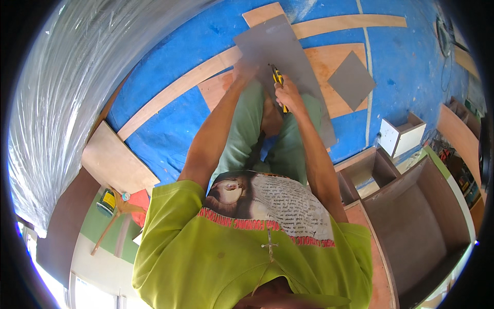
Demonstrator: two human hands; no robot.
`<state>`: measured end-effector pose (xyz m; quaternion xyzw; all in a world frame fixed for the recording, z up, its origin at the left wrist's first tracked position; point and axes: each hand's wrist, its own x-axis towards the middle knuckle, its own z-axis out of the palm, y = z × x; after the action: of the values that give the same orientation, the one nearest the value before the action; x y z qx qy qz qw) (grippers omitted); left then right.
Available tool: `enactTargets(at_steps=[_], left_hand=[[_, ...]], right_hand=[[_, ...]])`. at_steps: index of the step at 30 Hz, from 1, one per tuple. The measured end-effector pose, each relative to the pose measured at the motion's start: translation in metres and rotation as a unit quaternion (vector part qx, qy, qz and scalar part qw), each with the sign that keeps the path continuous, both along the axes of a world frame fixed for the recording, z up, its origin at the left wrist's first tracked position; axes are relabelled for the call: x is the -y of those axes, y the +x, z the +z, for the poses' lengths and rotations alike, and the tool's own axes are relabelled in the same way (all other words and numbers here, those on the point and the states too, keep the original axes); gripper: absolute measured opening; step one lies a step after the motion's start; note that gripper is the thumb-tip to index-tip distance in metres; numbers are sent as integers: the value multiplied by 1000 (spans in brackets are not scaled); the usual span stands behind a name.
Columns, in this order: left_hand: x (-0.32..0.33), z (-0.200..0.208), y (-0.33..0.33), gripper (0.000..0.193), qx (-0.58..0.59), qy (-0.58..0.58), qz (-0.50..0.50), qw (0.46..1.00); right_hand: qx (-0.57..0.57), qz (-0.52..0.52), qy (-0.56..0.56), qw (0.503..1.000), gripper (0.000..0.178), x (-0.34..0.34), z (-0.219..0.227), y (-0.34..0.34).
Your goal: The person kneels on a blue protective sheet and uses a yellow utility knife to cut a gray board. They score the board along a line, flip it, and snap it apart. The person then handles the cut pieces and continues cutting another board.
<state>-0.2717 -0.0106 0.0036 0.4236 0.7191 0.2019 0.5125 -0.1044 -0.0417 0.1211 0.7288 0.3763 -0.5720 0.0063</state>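
Note:
A grey laminate sheet (290, 56) lies on the floor in front of my knees, long and slanting from far left to near right. My right hand (289, 95) is closed around a yellow-and-black utility knife (278, 77), its tip pointing away over the sheet. My left hand (246, 71) is at the sheet's left edge, near my left knee; motion blur smears its fingers. Under the sheet, plywood pieces (316, 56) stick out on both sides. A square grey laminate piece (352, 81) rests on the plywood to the right.
A blue floor covering (396, 67) spreads under everything. A long curved-looking wooden strip (180, 90) crosses at left, beside a plywood board (116, 154). Brown cabinet boxes (417, 226) and a small white-fronted drawer (401, 135) stand at right. Clear plastic sheeting (77, 92) hangs at left.

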Motion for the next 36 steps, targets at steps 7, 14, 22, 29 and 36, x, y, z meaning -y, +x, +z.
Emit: enactTargets(at_steps=[7, 14, 22, 29, 36], left_hand=[[11, -29, -6, 40, 40, 28, 31, 998], [10, -38, -8, 40, 112, 1, 41, 993], [10, -34, -11, 40, 98, -5, 30, 995], [9, -39, -10, 36, 87, 26, -3, 996], [3, -24, -6, 35, 45, -24, -5, 999]], right_hand=[[-86, -103, -40, 990, 22, -6, 2, -7], [-88, -108, -32, 990, 23, -4, -2, -6], [7, 42, 21, 999, 53, -8, -16, -5], [1, 25, -2, 1000, 44, -14, -28, -6], [-122, -88, -108, 983, 16, -24, -24, -7]])
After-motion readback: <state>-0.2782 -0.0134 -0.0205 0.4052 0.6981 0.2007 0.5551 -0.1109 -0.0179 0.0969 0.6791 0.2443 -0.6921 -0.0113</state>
